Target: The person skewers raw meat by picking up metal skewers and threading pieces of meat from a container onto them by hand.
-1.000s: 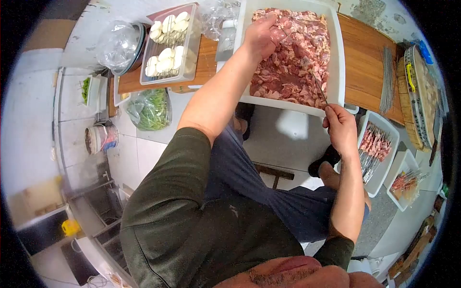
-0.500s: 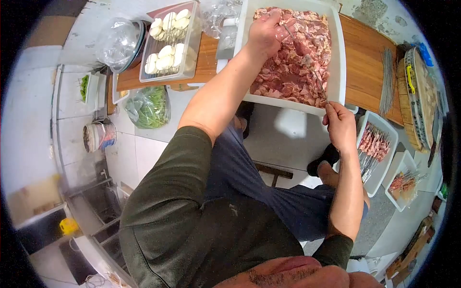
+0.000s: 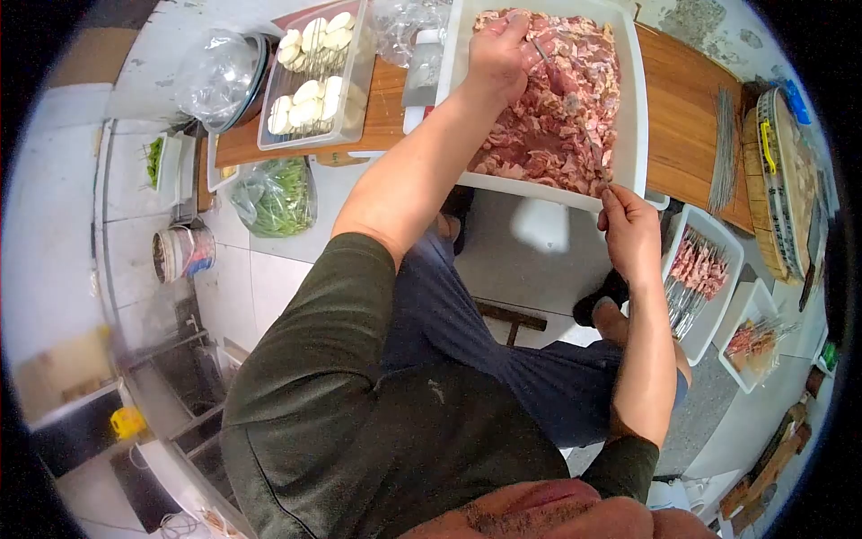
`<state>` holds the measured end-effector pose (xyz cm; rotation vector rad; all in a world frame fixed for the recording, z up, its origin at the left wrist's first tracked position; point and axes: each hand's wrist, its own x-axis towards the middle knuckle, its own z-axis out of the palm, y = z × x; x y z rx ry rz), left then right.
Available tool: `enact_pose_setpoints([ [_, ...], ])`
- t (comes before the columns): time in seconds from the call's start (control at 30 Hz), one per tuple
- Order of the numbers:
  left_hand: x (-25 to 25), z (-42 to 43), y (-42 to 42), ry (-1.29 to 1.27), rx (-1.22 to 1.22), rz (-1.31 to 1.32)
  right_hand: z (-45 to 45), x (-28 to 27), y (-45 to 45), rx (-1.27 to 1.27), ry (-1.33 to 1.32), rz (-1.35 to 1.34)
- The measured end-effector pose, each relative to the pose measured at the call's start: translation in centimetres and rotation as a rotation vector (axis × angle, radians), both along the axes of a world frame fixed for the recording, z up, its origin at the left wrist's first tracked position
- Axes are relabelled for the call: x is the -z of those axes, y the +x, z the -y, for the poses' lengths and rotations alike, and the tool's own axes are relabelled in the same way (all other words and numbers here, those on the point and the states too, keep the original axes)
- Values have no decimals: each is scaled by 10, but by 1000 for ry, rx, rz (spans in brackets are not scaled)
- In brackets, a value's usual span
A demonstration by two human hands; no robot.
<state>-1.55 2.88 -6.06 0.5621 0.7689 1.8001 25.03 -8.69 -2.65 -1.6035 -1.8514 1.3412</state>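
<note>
A large white tub (image 3: 634, 108) holds a heap of cut raw meat (image 3: 575, 117). Over its left part is my left hand (image 3: 499, 59), fingers bent together around a piece of meat near the thin metal skewer's far end. My right hand (image 3: 628, 225) pinches the near end of that skewer (image 3: 590, 144) at the tub's lower right corner. The skewer slants up and left across the meat. Part of it is hard to make out against the pieces.
Left of the tub stands a clear box (image 3: 359, 90) of white skewered pieces. Bare skewers (image 3: 723, 148) lie on the wooden table (image 3: 678, 117) at right. Below are a tray of meat skewers (image 3: 700, 265), a smaller tray (image 3: 752, 337) and bagged greens (image 3: 274, 198).
My left hand has shifted slightly, its fingers now closer in on the meat by the skewer. My right hand has moved a little up and left, still pinching the skewer.
</note>
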Motion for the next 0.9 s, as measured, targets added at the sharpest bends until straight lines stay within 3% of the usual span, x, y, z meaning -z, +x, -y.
enact_pose_setpoints([
  [0.47, -1, 0, 5, -3, -10, 132, 9, 11, -11, 98, -188, -277],
  [0.57, -2, 1, 1, -62, 41, 133, 6, 14, -12, 81, -138, -229],
  [0.67, -29, 18, 8, -20, 108, 140, 4, 16, -15, 98, -184, -284],
  [0.77, -12, 10, 0, 47, 224, 173, 2, 18, -14, 95, -163, -242],
  [0.87, -3, 3, 1, 43, 132, 111, 1, 10, -15, 93, -187, -231],
  [0.9, 5, -1, -6, 163, 183, 52, 0, 9, -15, 81, -176, -226],
])
